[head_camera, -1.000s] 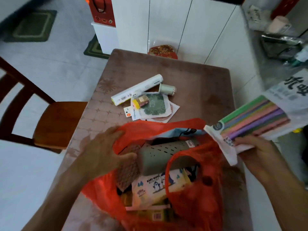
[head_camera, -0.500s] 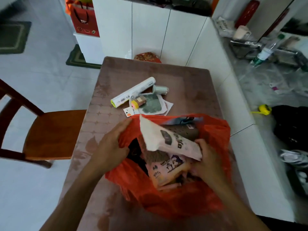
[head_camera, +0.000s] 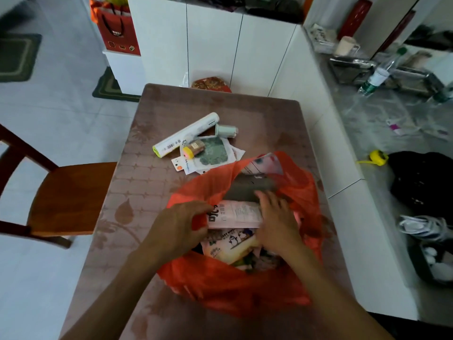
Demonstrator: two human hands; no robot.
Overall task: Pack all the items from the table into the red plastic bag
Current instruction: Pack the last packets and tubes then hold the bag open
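Observation:
The red plastic bag [head_camera: 235, 288] stands open on the brown table [head_camera: 137, 217]. My left hand [head_camera: 179, 227] grips the bag's left rim. My right hand [head_camera: 277, 222] presses flat on a pink-white packet [head_camera: 235, 214] lying across the bag's mouth. Under it show a baby wipes pack [head_camera: 230, 244] and a grey perforated cylinder [head_camera: 247, 190]. Beyond the bag on the table lie a long white roll [head_camera: 186, 134], a small pale green roll [head_camera: 226, 131], a small yellow-capped bottle [head_camera: 193, 149] and flat sachets [head_camera: 213, 155].
A wooden chair [head_camera: 66, 197] stands at the table's left. White cabinets [head_camera: 210, 45] rise behind it, and a white counter [head_camera: 343, 217] runs along its right. A red gift bag [head_camera: 115, 28] sits at the far left. A yellow tape measure [head_camera: 378, 158] lies on the floor.
The packet was carried from the right by my right hand into the bag and now lies flat across its mouth. My left hand kept hold of the bag's left rim.

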